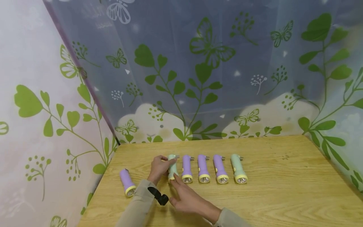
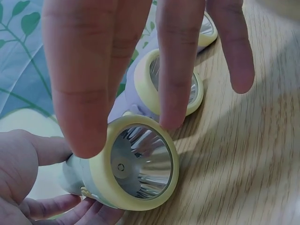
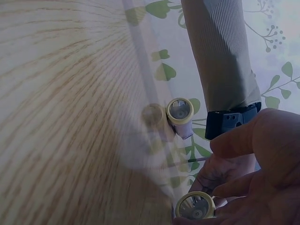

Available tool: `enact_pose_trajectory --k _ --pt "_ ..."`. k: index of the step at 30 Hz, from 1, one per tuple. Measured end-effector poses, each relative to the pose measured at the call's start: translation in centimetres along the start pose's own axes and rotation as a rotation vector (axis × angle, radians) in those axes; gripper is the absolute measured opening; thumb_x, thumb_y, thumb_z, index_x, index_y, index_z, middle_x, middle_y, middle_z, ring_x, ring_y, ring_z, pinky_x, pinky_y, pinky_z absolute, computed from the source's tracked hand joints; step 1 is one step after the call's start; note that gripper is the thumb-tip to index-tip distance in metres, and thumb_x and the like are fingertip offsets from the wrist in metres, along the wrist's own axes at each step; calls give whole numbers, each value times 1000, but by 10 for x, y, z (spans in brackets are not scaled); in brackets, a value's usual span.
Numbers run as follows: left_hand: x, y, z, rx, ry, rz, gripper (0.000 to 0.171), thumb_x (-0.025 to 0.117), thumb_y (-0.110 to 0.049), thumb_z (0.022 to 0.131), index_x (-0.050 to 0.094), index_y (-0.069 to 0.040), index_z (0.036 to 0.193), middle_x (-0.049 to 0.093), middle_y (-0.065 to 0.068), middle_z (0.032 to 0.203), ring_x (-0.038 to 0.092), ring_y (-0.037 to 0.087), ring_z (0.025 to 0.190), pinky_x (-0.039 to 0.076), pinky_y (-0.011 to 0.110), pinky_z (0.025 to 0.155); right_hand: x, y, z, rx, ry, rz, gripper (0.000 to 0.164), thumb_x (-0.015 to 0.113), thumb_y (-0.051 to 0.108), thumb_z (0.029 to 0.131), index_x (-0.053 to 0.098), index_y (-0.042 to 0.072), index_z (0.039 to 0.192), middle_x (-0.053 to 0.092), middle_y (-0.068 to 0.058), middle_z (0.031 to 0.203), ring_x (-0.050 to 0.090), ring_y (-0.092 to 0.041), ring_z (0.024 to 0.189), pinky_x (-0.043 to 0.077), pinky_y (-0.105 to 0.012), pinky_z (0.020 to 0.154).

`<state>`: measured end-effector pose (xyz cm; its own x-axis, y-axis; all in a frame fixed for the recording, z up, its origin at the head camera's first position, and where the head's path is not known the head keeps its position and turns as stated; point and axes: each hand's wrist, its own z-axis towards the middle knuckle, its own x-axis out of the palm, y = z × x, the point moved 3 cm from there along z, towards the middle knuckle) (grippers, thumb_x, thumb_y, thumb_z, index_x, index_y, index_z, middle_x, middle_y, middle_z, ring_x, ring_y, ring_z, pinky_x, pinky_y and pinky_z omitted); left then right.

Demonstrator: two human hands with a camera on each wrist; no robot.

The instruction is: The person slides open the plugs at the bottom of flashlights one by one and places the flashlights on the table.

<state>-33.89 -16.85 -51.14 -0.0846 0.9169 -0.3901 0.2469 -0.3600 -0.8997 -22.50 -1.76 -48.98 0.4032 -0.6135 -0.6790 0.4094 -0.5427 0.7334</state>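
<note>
My left hand (image 1: 158, 168) grips a mint-green flashlight (image 1: 172, 170) by its body, at the left end of a row. The flashlight lies on the table, its yellow-rimmed head toward me and metal plug prongs at the far end. My right hand (image 1: 187, 198) reaches over the head, fingers extended; in the left wrist view its fingertips touch or nearly touch the yellow rim (image 2: 99, 176). To the right lie purple flashlights (image 1: 203, 166), close together and facing the same way.
Another mint-green flashlight (image 1: 237, 165) ends the row on the right. A lone purple flashlight (image 1: 126, 181) lies left of my left forearm. A black strap device (image 1: 160, 197) sits on the left wrist. Patterned curtains (image 1: 175, 78) stand behind the wooden table (image 1: 283, 189).
</note>
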Motion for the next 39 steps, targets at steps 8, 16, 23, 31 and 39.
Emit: enact_pose_trajectory --k 8,16,23,31,39 --pt "-1 4 0 8 2 51 50 79 -37 87 61 3 111 65 23 107 67 22 75 56 31 59 1 -1 3 16 27 4 70 66 20 93 38 -2 153 20 -26 167 35 -42 150 37 -55 119" --pt "-1 6 2 1 -2 72 50 80 -40 86 63 2 109 66 20 102 66 20 69 56 29 56 3 -3 3 19 41 -3 76 68 20 91 35 -4 154 17 -25 168 35 -41 150 36 -53 120" --pt "2 5 -1 1 -21 100 51 79 -41 87 64 2 109 66 21 105 65 20 72 54 28 57 5 -4 1 12 31 -39 85 71 21 88 28 -6 156 16 -24 168 34 -40 151 36 -50 121" --pt "5 6 0 14 -32 135 50 79 -42 87 62 1 108 65 18 101 61 20 71 49 27 56 5 -6 0 30 40 -20 87 70 21 89 24 -4 158 11 -22 170 34 -39 151 36 -51 121" --pt "4 4 1 7 12 135 51 76 -43 89 60 0 111 64 17 102 60 19 73 48 26 56 6 -6 0 23 27 -39 88 71 17 87 24 -3 159 12 -21 170 38 -38 149 41 -48 118"
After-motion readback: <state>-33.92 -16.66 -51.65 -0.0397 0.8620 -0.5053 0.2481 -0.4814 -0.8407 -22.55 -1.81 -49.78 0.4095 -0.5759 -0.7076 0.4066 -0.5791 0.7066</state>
